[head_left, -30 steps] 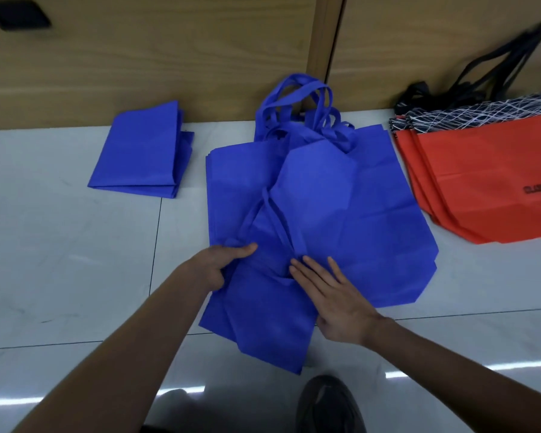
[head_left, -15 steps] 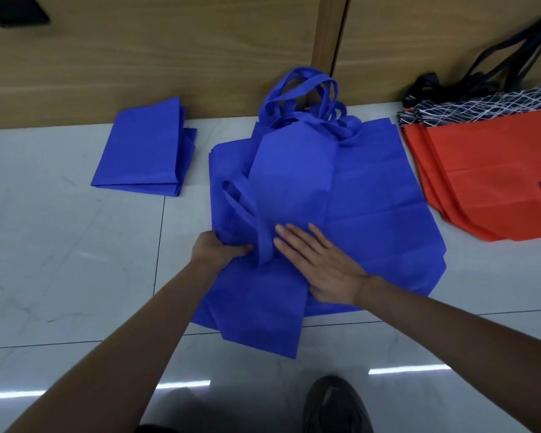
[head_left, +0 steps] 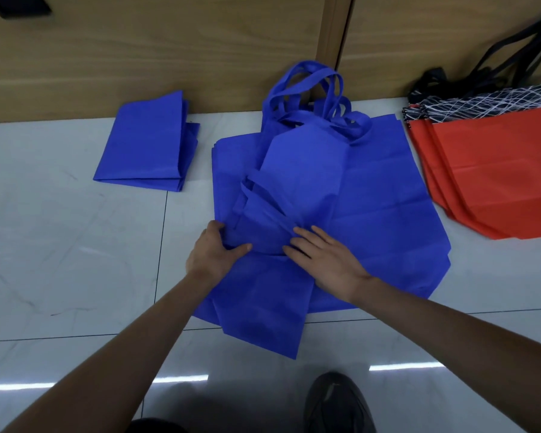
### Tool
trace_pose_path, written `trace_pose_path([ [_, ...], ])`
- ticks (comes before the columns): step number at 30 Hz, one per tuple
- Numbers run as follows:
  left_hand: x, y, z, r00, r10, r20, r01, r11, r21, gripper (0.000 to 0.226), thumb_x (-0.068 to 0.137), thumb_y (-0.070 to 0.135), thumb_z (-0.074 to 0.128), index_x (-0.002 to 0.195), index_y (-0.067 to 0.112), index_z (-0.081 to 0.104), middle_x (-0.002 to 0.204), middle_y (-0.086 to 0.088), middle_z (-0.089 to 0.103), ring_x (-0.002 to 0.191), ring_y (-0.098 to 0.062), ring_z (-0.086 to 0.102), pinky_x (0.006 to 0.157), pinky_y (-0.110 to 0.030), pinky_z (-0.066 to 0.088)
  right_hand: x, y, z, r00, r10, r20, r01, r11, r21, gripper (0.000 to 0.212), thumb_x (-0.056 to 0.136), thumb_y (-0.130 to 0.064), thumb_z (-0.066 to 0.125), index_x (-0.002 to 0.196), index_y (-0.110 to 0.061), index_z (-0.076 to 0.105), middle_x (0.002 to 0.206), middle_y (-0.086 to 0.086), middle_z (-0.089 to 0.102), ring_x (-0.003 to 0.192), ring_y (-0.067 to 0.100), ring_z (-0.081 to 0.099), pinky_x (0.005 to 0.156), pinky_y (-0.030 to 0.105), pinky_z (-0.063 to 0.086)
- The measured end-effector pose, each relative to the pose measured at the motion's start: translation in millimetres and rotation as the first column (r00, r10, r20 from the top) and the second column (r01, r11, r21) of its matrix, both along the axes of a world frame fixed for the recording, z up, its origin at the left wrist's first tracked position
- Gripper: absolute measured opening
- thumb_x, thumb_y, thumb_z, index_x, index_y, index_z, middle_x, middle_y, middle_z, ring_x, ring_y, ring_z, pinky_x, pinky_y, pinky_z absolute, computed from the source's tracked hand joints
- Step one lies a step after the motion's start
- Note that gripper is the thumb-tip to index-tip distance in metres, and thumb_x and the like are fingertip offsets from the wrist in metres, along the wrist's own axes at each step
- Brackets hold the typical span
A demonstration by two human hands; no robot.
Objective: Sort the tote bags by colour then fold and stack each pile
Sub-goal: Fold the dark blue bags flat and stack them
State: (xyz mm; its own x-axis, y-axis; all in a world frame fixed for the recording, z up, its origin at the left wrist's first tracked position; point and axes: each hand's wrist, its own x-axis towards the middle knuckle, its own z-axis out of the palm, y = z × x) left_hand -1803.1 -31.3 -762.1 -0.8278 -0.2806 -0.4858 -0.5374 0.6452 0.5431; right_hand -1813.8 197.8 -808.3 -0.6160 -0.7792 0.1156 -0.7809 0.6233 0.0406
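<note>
My left hand (head_left: 214, 256) pinches the top blue tote bag (head_left: 303, 182) at its left fold, mid floor (head_left: 75, 260); my right hand (head_left: 328, 265) presses it flat. The fabric seems light and limp; I'd grip folded edges.

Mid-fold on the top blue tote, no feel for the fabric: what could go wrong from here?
The left hand grips the top blue tote at its edge, over the unfolded blue pile; it may catch a lower bag too. A loose handle strap lies across the fold by the right hand; it could get trapped and bulge. The orange totes lie close; sliding could mix colours.
</note>
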Motion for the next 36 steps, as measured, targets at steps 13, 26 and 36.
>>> trace_pose_path([
  [13, -23, -29, -12, 0.538, -0.810, -0.233, 0.688, 0.582, -0.433, 0.092, 0.084, 0.013, 0.064, 0.147, 0.038, 0.002, 0.156, 0.008, -0.004, 0.144, -0.023, 0.011, 0.112, -0.044, 0.020, -5, 46, 22, 0.528, -0.095, 0.844, 0.577, 0.770, -0.274, 0.058, 0.090, -0.007, 0.059, 0.130, -0.045, 0.040, 0.141, -0.018, 0.040, 0.127, -0.005, 0.039, 0.108, 0.015, 0.032],
  [26, -38, 36, -10, 0.960, -0.028, -0.277, 0.050, 0.996, 0.072, 0.048, 0.088, 0.048, 0.054, 0.059, 0.014, 0.035, 0.054, 0.003, 0.039, 0.053, -0.015, 0.039, 0.054, -0.030, 0.031, -14, 24, 24, 0.193, -0.060, 0.979, 0.970, -0.140, -0.199, 0.041, 0.090, -0.032, 0.062, 0.067, -0.003, 0.045, 0.068, 0.000, 0.048, 0.064, 0.009, 0.045, 0.061, 0.022, 0.040],
  [36, -53, 54, -11, 0.977, 0.136, -0.162, -0.098, 0.970, 0.224, 0.070, 0.085, 0.043, 0.062, 0.141, 0.017, 0.026, 0.099, 0.003, 0.048, 0.090, -0.017, 0.048, 0.075, -0.030, 0.039, -28, 13, 22, 0.112, -0.388, 0.915, 0.986, -0.073, -0.152, 0.023, 0.094, -0.024, 0.055, 0.108, -0.009, 0.046, 0.076, -0.008, 0.046, 0.074, 0.018, 0.050, 0.061, 0.023, 0.042],
])
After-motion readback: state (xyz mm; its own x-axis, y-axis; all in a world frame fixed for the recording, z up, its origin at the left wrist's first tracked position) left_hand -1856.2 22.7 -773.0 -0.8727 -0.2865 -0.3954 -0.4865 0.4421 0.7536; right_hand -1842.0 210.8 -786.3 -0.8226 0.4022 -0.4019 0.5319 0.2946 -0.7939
